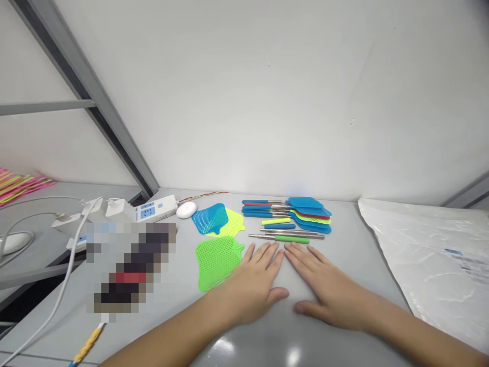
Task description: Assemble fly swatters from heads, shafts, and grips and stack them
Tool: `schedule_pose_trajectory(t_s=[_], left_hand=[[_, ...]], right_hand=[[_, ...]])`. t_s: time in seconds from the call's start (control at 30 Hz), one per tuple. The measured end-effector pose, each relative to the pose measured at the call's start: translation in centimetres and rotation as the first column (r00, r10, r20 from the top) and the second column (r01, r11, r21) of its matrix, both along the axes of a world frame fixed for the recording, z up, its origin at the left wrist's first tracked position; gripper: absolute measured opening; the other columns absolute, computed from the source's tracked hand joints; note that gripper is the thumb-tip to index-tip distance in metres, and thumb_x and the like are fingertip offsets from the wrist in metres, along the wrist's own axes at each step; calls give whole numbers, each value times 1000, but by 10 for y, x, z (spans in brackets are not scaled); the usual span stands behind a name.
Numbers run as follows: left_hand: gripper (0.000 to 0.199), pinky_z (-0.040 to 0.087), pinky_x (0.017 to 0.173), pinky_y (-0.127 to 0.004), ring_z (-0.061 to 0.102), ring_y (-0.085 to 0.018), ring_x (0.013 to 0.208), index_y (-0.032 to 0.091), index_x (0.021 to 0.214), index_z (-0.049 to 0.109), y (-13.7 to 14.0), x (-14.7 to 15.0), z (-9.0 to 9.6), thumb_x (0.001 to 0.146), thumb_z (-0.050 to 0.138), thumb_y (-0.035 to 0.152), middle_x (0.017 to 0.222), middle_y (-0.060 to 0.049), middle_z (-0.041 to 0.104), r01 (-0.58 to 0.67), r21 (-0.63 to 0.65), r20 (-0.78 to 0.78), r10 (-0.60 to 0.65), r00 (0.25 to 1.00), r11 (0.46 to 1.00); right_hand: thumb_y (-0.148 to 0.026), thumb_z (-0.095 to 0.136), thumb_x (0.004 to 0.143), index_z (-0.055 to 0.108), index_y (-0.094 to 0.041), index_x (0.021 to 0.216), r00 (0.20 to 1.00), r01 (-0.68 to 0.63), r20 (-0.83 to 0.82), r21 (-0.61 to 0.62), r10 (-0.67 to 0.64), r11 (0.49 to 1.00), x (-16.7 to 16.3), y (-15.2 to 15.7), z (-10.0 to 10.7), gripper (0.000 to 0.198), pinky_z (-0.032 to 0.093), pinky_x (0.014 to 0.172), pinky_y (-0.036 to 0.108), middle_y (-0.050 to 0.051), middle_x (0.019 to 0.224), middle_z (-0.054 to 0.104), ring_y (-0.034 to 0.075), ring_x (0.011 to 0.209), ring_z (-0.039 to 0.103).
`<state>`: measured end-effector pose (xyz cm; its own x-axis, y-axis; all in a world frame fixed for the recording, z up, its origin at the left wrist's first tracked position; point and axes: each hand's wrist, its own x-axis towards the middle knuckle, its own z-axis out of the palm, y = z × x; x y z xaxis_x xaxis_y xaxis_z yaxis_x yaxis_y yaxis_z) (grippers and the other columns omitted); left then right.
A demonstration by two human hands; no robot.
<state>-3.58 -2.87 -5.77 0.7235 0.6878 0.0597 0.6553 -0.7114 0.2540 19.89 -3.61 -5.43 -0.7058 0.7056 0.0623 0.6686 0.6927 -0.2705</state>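
My left hand point(257, 283) lies flat on the grey table, fingers stretched out, partly over the edge of a green fly swatter head point(217, 261). Mirroring it, my right hand point(324, 288) rests palm down with nothing in it. Just beyond the fingertips are a green-handled metal rod point(292, 239), bare metal rods, a yellow grip point(275, 221) and a blue grip point(280, 227). Behind these lies a stack of fly swatters point(305, 204), mostly blue, with red and yellow ones among them. A blue swatter head point(210, 219) overlaps a yellow swatter head point(234, 222) at the left.
Along the left stand a white power strip point(156, 208) with plugs and cables, a round white device point(186, 210) and a pixelated object point(133, 270) with a cord. A white plastic bag point(431, 260) covers the right side. A wall point(267, 102) closes off the back.
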Motion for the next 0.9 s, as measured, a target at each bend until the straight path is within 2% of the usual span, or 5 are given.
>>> schedule_pose_trajectory(t_s=[0.07, 0.13, 0.3, 0.7, 0.9], left_hand=[[67, 11, 114, -50, 12, -27, 143, 21, 150, 13, -1, -2, -1, 94, 28, 55, 155, -10, 18, -3, -17, -41, 3, 999, 1000], [66, 10, 115, -50, 9, -27, 144, 21, 150, 13, -2, -2, -1, 95, 25, 55, 156, -9, 15, -24, -19, -49, 23, 999, 1000], [64, 11, 115, -52, 9, -28, 144, 21, 149, 19, -5, 3, 2, 95, 23, 55, 156, -9, 16, -47, -16, -55, 46, 997, 999], [70, 9, 116, -49, 2, -27, 144, 19, 150, 14, -4, 5, -10, 93, 20, 60, 157, -9, 8, -90, 5, -62, 90, 994, 996], [70, 11, 115, -50, 4, -29, 144, 19, 150, 14, -3, 5, 0, 93, 22, 60, 156, -10, 8, -87, -37, -78, 84, 993, 995]], right_hand=[[-63, 46, 85, 0, -23, 151, 999, 17, 42, -55, -15, 998, -1, -3, -2, 90, 15, 115, 49, 9, 156, 13, 28, 142, 14], [-64, 43, 86, -6, -24, 150, 998, 35, 57, -89, -30, 995, -2, -5, -3, 90, 10, 116, 49, 6, 157, 7, 27, 143, 9], [-65, 42, 86, -6, -26, 149, 997, 48, 59, -129, -40, 990, -3, -6, -1, 89, 7, 117, 49, 4, 157, 4, 25, 144, 6], [-60, 41, 89, -6, -29, 149, 997, 73, 46, -137, -67, 988, -4, -6, -3, 83, 9, 116, 51, 3, 156, 8, 25, 143, 8], [-59, 42, 89, -3, -29, 149, 997, 69, 27, -140, -66, 988, -3, -4, -1, 82, 10, 116, 50, 3, 156, 9, 25, 143, 10]])
